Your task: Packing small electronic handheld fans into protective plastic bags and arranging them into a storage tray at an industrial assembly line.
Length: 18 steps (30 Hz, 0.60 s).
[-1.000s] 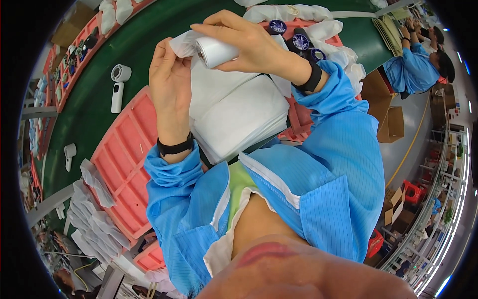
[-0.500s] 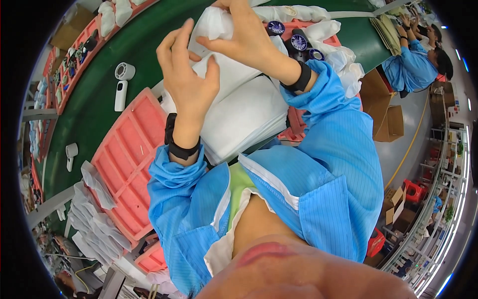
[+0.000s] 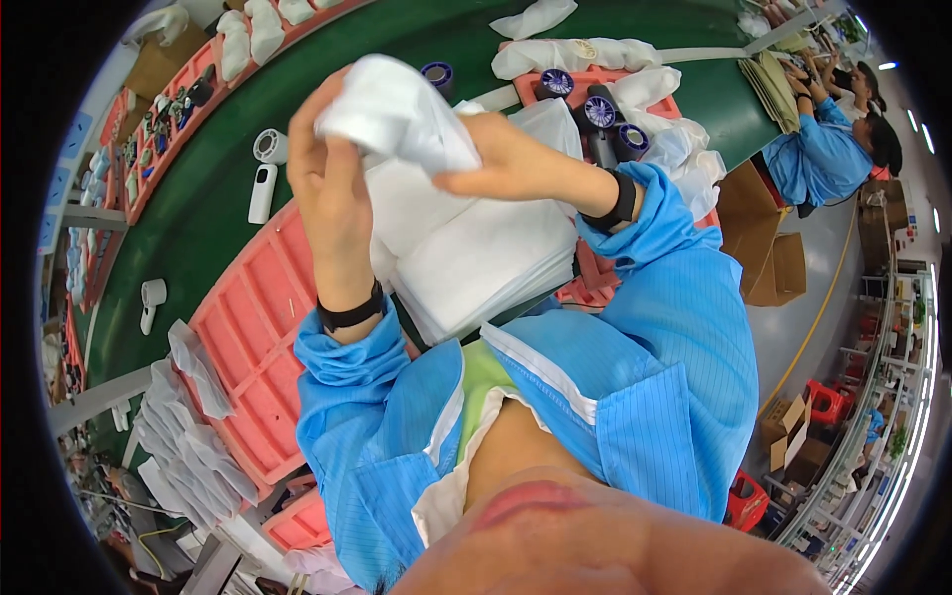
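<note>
In front of me, above the tray, my two hands hold a bundle in soft white wrapping (image 3: 397, 104); what lies inside it is hidden. The fingers of my left hand (image 3: 332, 188) curl round its left end. My right hand (image 3: 506, 159) grips the right side, thumb underneath, where the wrapping is creased. Below the bundle rests a stack of thin white wrapping sheets (image 3: 486, 273), its edges slightly fanned. Just beyond my right wrist, several dark handheld fans with purple blades (image 3: 600, 111) lie beside wrapped white pieces (image 3: 650, 94).
A pink compartment tray (image 3: 253, 337) lies at my left, with white pouches (image 3: 188, 441) heaped beside it. White handheld fans (image 3: 262, 188) lie on the green table (image 3: 198, 218). Right of me is an open cardboard box (image 3: 759, 233); a co-worker in blue (image 3: 813, 149) sits farther off.
The white bundle has come nearer and to the left, and both hands now close on it. My left hand was spread apart from it before. The right hand has moved lower.
</note>
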Tool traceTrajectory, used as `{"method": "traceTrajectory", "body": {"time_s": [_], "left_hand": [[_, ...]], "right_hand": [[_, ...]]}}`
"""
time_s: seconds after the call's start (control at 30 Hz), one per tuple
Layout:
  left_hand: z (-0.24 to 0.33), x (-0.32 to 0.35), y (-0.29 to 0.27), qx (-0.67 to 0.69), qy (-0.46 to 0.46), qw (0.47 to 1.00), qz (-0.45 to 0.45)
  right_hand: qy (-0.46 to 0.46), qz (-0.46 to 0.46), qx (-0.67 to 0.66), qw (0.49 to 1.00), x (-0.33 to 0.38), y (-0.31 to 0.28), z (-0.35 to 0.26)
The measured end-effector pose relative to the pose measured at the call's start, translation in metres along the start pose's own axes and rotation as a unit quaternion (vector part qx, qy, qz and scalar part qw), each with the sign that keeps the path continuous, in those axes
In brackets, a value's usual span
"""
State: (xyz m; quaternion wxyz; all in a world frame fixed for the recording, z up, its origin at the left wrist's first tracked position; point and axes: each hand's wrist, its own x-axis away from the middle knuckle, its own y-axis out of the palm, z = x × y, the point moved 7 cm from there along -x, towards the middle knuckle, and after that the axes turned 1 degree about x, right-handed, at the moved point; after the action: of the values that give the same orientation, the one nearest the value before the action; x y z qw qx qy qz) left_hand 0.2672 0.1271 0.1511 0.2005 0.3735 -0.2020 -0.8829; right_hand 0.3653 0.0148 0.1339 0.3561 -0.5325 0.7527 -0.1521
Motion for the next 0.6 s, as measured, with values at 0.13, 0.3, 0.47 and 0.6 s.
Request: {"method": "traceTrajectory", "body": {"time_s": [0.13, 0.3, 0.47, 0.6], "left_hand": [[0.008, 0.007, -0.019, -0.246, 0.061, 0.957, 0.139], [0.023, 0.017, 0.008, -0.442, 0.227, 0.862, 0.102], [0.035, 0.009, 0.002, -0.521, 0.222, 0.816, 0.113], [0.006, -0.027, -0.069, -0.293, 0.018, 0.941, 0.168]], "right_hand": [[0.014, 0.093, 0.184, 0.978, -0.002, -0.009, -0.005], [0.003, 0.156, 0.240, 0.958, -0.005, -0.005, -0.022], [-0.009, 0.121, 0.197, 0.973, -0.019, -0.001, -0.015], [0.271, -0.108, -0.324, 0.900, -0.034, 0.004, 0.037]]}}
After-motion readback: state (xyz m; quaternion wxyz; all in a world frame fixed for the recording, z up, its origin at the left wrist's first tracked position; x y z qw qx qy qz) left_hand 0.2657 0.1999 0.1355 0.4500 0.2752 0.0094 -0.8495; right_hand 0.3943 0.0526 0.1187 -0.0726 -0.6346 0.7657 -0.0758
